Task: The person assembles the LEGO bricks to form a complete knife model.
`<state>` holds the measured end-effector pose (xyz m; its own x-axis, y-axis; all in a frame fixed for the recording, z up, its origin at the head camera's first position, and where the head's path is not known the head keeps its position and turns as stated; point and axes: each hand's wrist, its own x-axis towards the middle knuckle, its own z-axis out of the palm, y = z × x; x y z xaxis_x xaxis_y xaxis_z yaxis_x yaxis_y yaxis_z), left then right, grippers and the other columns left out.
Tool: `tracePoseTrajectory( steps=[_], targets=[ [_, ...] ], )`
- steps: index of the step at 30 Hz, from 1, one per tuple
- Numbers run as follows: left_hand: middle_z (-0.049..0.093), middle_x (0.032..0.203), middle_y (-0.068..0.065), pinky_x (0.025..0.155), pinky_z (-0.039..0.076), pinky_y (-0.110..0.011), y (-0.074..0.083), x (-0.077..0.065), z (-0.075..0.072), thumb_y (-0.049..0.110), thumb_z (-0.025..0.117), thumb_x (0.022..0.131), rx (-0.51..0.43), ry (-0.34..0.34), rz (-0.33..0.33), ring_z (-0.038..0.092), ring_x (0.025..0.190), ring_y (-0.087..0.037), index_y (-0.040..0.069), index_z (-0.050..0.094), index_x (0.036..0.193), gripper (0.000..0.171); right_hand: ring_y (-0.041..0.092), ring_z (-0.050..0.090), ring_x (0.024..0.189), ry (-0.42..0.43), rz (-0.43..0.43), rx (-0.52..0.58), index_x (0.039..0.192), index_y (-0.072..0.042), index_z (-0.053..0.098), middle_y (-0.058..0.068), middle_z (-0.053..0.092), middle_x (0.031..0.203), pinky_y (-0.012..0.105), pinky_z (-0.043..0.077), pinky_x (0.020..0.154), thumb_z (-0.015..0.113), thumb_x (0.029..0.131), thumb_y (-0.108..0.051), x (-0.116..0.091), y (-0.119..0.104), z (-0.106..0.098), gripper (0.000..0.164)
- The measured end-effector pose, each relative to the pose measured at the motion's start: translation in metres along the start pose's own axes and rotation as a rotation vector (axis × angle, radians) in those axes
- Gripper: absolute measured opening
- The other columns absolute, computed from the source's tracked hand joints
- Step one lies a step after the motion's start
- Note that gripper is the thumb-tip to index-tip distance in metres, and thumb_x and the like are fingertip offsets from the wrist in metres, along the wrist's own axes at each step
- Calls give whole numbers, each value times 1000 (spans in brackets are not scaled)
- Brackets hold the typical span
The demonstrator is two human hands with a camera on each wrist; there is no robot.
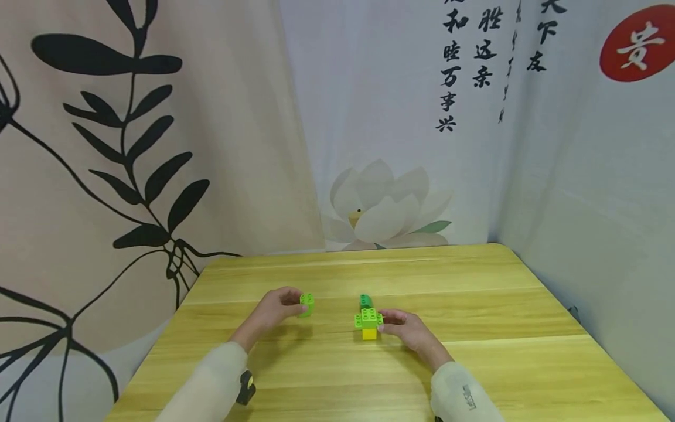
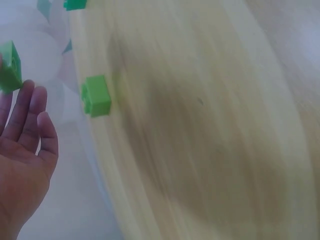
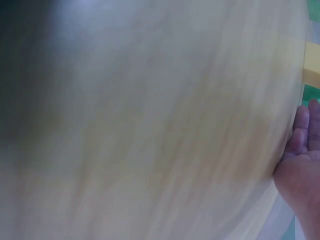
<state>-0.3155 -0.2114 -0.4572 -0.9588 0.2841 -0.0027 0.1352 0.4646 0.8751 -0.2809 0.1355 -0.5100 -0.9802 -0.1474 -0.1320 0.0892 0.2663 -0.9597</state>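
In the head view my left hand (image 1: 276,309) pinches a lime green toy brick (image 1: 307,299) between thumb and fingers. The left wrist view has this held brick (image 2: 10,70) at its left edge. A second lime green brick (image 2: 96,96) stands on the table there; in the head view the two cannot be clearly told apart. My right hand (image 1: 413,335) holds the right side of a small brick build (image 1: 369,318), lime green on top with a yellow base (image 1: 369,334). In the right wrist view the hand (image 3: 302,165) is partly cut off.
A dark green brick (image 1: 365,301) is just behind the build, touching or apart I cannot tell. The wooden table (image 1: 295,375) ends at a printed curtain (image 1: 253,146) behind, with another curtain stretch along the right side.
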Motion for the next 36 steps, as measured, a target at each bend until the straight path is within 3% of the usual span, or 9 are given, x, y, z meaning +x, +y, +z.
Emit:
tracePoseTrajectory(
  steps=[12,19,36],
  targets=[
    [66,104,-4,86,52,-50,24,17,27,24,76,90,-51,60,43,61,96,-20,8,67,116,32,28,56,116,-4,-10,-29,132,-6,62,9,63,126,50,43,101,76,89,-25,0,0,-3,49],
    [67,100,-1,80,53,-37,36,28,45,24,78,88,-42,97,82,61,96,-19,9,69,115,32,27,57,117,6,1,-38,132,-8,63,7,64,125,51,43,101,77,88,-26,-2,-1,-2,49],
    [67,103,-2,81,52,-35,47,39,81,27,78,88,-11,71,120,60,98,-19,9,69,114,33,27,57,115,-13,-13,-15,131,-7,64,7,65,123,52,42,102,77,88,-27,0,0,-1,49]
  ],
)
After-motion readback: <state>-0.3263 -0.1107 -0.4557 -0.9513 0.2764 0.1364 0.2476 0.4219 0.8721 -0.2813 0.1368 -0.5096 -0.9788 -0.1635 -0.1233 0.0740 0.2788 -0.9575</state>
